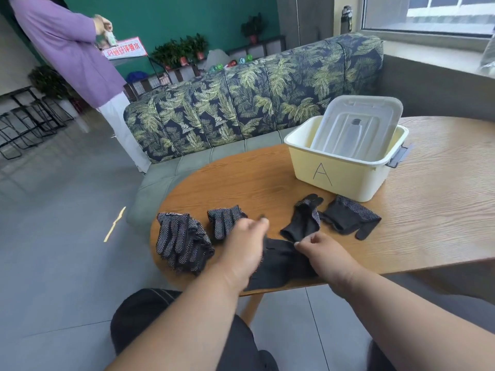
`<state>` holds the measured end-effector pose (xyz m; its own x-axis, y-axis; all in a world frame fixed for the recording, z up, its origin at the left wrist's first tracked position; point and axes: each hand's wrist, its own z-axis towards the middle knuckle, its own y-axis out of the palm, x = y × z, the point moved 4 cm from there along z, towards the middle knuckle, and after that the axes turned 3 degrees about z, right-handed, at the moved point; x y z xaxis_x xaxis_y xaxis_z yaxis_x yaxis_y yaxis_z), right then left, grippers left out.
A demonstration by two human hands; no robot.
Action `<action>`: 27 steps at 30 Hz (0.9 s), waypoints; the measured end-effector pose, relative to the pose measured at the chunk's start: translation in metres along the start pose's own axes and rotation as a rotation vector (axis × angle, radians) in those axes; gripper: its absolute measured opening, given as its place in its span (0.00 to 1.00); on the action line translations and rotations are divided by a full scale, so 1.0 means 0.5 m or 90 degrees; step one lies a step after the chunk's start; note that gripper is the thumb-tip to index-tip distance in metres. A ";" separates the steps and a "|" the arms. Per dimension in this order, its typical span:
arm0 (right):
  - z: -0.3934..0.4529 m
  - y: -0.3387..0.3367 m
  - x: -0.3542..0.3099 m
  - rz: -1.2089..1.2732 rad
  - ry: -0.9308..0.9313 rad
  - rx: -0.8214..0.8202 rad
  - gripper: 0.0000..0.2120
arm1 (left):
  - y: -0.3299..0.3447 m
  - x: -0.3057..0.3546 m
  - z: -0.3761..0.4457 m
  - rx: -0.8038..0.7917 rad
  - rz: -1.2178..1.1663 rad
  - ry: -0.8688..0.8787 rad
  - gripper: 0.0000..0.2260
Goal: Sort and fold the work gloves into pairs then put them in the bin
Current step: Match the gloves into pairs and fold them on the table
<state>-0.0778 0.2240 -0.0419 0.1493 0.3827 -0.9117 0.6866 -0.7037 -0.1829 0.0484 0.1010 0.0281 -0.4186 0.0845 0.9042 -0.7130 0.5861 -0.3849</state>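
Note:
Black work gloves with white dots lie on the wooden table (428,231). A stack of gloves (180,242) sits at the left, and a single glove (223,219) lies beside it. Two more gloves (304,220) (348,216) lie in front of the pale yellow bin (342,180) marked "A". A plain black glove (281,263) lies at the near edge between my hands. My right hand (325,257) pinches its top edge. My left hand (245,250), blurred, rests over its left side; whether it grips the glove is unclear.
A clear lid (359,127) leans inside the bin. A leaf-patterned sofa (254,103) stands behind the table. A person in a purple top (67,49) stands at the far left. My knees are under the table's near edge.

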 end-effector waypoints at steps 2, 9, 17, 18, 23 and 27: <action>0.004 -0.014 0.001 -0.025 -0.007 0.019 0.07 | 0.065 -0.038 -0.009 -0.088 0.013 -0.019 0.11; 0.019 -0.031 0.000 -0.230 -0.087 0.060 0.13 | 0.014 -0.095 0.011 0.026 0.093 0.029 0.10; 0.036 -0.013 0.000 -0.344 -0.107 0.077 0.15 | -0.016 -0.151 0.014 0.055 0.421 0.193 0.16; 0.038 -0.013 0.003 -0.347 -0.110 0.079 0.12 | -0.022 -0.151 0.019 0.079 0.439 0.194 0.16; 0.037 -0.017 0.007 -0.319 -0.119 0.088 0.08 | -0.038 -0.164 0.050 0.124 0.523 0.157 0.12; 0.034 -0.017 0.006 -0.330 -0.124 0.074 0.07 | -0.043 -0.170 0.065 0.147 0.518 0.147 0.05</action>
<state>-0.0955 0.2209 -0.0491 -0.3276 0.5863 -0.7409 0.5506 -0.5188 -0.6540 0.0808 0.0549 -0.0463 -0.7404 0.5812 0.3377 -0.3490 0.0970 -0.9321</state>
